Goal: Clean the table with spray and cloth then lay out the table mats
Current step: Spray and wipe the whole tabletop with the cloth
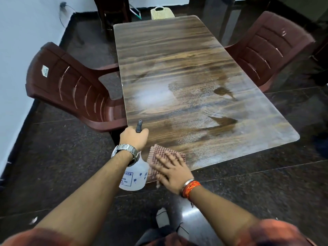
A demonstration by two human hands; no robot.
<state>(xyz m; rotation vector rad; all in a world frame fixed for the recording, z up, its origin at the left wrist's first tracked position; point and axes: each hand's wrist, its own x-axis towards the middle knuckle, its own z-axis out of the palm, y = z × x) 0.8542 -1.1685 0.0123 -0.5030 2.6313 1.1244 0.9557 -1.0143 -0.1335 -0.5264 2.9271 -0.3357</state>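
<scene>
A long wood-grain table [177,55] runs away from me, its near half covered in spray droplets and a white mist cloud. My left hand [134,137], with a metal watch on the wrist, grips the head of a white spray bottle [135,176] at the table's near left corner, its dark nozzle pointing over the table. My right hand [171,172] lies flat with fingers spread on a reddish-brown checked cloth [159,153] at the near edge. No table mats are in view.
A maroon plastic chair [71,86] stands at the table's left side and another [269,48] at its right. A cream plastic chair [162,13] is at the far end. White wall on the left, dark polished floor all around.
</scene>
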